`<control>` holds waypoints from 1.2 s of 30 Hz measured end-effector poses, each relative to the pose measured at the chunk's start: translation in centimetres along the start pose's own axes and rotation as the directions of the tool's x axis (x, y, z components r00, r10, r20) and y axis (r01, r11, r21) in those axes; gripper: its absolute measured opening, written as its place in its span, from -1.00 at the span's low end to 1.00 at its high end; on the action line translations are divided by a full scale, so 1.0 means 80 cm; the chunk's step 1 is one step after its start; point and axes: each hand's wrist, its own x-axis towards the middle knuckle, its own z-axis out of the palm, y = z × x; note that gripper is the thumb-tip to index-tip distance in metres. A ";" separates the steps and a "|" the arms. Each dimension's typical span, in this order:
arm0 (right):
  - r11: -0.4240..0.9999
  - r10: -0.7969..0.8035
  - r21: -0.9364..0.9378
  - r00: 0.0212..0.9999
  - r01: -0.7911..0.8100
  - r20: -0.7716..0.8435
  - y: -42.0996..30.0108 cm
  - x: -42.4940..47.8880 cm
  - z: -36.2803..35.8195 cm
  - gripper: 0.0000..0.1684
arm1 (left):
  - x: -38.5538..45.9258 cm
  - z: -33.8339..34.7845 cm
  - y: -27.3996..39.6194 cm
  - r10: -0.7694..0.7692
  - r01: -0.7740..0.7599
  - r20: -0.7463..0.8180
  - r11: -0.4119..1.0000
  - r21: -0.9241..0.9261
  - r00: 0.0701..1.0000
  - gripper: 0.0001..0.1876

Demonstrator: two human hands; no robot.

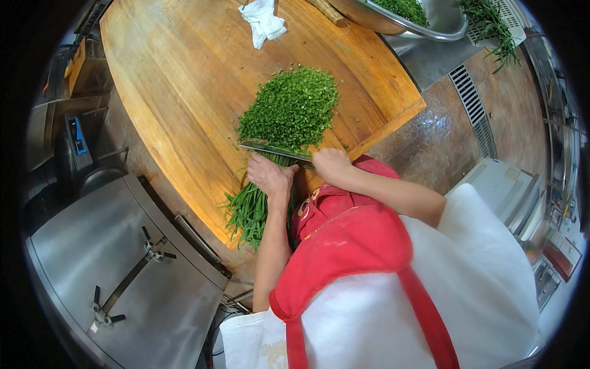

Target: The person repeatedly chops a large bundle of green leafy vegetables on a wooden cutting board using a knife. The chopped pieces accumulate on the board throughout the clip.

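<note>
My right hand (331, 165) is closed around the handle of a kitchen knife (277, 151), whose blade points left across a bunch of long green stalks (249, 210). Pressing on that bunch just behind the blade is my left hand (271, 175), its fingertips close to the metal. The leafy ends of the stalks hang over the near edge of the wooden cutting board (184, 110). Beyond the blade lies a large heap of finely chopped greens (292, 106), with small bits scattered around it. The knife's handle is hidden in my right hand.
A crumpled white cloth (263, 23) and a wooden stick (326, 10) lie on the far part of the board. At the upper right are a metal bowl (445, 32) with chopped greens and more uncut stalks (495, 27). A stainless steel cabinet (138, 276) stands at the lower left.
</note>
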 end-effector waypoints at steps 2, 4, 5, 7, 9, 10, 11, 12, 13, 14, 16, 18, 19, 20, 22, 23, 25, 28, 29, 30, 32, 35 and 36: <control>0.998 -0.054 -0.024 0.995 0.052 -0.086 -0.008 0.027 0.012 -0.84 | 0.001 -0.002 0.002 -0.006 0.006 0.006 1.000 0.003 1.000 0.08; 0.995 -0.055 0.087 0.998 0.058 -0.040 0.002 0.040 -0.006 -0.84 | 0.000 -0.003 0.000 -0.020 0.020 0.020 1.000 0.006 1.000 0.08; 0.988 -0.055 0.141 0.998 0.057 -0.019 0.008 0.045 -0.016 -0.84 | -0.001 -0.005 -0.001 -0.026 0.025 0.029 1.000 0.007 0.999 0.09; 0.983 -0.123 0.122 0.985 0.137 -0.121 0.019 0.039 -0.023 -0.85 | 0.001 -0.003 -0.003 -0.017 0.017 0.008 1.000 -0.007 1.000 0.07; 0.972 -0.159 0.141 0.966 0.190 -0.203 0.018 0.011 -0.025 -0.85 | -0.001 0.001 -0.006 0.008 -0.009 -0.041 0.999 -0.033 0.999 0.04; 0.968 -0.153 0.168 0.971 0.185 -0.186 0.016 -0.004 -0.029 -0.88 | 0.001 -0.002 -0.005 -0.003 0.004 0.011 0.998 -0.061 1.000 0.01; 0.972 -0.155 0.145 0.967 0.186 -0.200 0.013 -0.020 -0.031 -0.87 | 0.003 -0.005 -0.005 -0.012 0.018 0.064 0.996 -0.088 0.998 -0.01; 0.974 -0.159 0.124 0.964 0.188 -0.213 0.010 -0.035 -0.032 -0.86 | 0.004 -0.007 -0.006 -0.021 0.035 0.118 0.993 -0.112 0.993 -0.03; 0.977 -0.163 0.102 0.961 0.190 -0.225 0.010 -0.044 -0.034 -0.85 | 0.005 -0.006 -0.006 -0.015 0.030 0.119 0.992 -0.120 0.993 -0.05; 0.979 -0.163 0.088 0.965 0.184 -0.206 0.012 -0.048 -0.036 -0.84 | 0.007 -0.004 -0.006 -0.009 0.025 0.119 0.992 -0.127 0.993 -0.07; 0.987 -0.137 0.058 0.976 0.149 -0.168 0.013 -0.050 -0.034 -0.85 | 0.004 -0.006 -0.003 -0.014 0.027 0.104 0.993 -0.118 0.994 -0.07; 0.992 -0.115 0.032 0.984 0.121 -0.133 0.013 -0.049 -0.034 -0.85 | 0.000 -0.009 0.001 -0.036 0.041 0.063 0.995 -0.089 0.997 -0.03; 0.994 -0.107 0.021 0.987 0.110 -0.117 0.012 -0.047 -0.035 -0.85 | -0.001 -0.006 -0.001 -0.022 0.024 0.029 0.997 -0.074 0.999 -0.01; 0.995 -0.099 0.010 0.990 0.100 -0.101 0.012 -0.043 -0.035 -0.85 | -0.002 -0.002 -0.003 -0.009 0.009 -0.004 0.998 -0.058 1.000 0.01; 0.996 -0.085 0.005 0.994 0.086 -0.063 0.021 -0.031 -0.029 -0.86 | 0.000 -0.006 0.000 -0.020 0.020 -0.002 0.999 -0.025 1.000 0.09; 0.997 -0.079 0.002 0.996 0.080 -0.043 0.025 -0.027 -0.026 -0.86 | -0.001 -0.007 0.000 -0.007 0.007 -0.005 1.000 -0.028 1.000 0.09; 0.996 -0.073 0.041 0.996 0.075 -0.054 0.020 -0.032 -0.043 -0.86 | -0.001 -0.009 -0.001 0.002 -0.003 -0.020 0.999 -0.039 1.000 0.08; 0.990 -0.105 0.078 0.989 0.114 -0.107 0.008 -0.054 -0.045 -0.87 | 0.002 -0.005 -0.007 0.038 -0.042 -0.041 0.994 -0.101 0.998 -0.07; 0.987 -0.126 0.081 0.985 0.136 -0.120 0.006 -0.058 -0.042 -0.87 | 0.001 0.001 -0.011 0.064 -0.074 -0.080 0.989 -0.132 0.995 -0.09; 0.985 -0.142 0.082 0.981 0.154 -0.131 0.006 -0.061 -0.040 -0.87 | 0.002 0.004 -0.013 0.103 -0.130 -0.164 0.978 -0.165 0.981 -0.19; 0.987 -0.131 0.076 0.985 0.139 -0.110 0.008 -0.061 -0.036 -0.88 | 0.001 0.011 -0.015 0.114 -0.152 -0.216 0.974 -0.169 0.970 -0.20; 0.995 -0.091 0.045 0.994 0.094 -0.066 0.000 -0.058 -0.037 -0.88 | 0.000 0.016 -0.017 0.098 -0.138 -0.226 0.976 -0.170 0.969 -0.20; 0.997 -0.071 0.033 0.996 0.072 -0.051 -0.005 -0.056 -0.038 -0.88 | 0.001 0.016 -0.019 0.106 -0.140 -0.197 0.976 -0.167 0.975 -0.19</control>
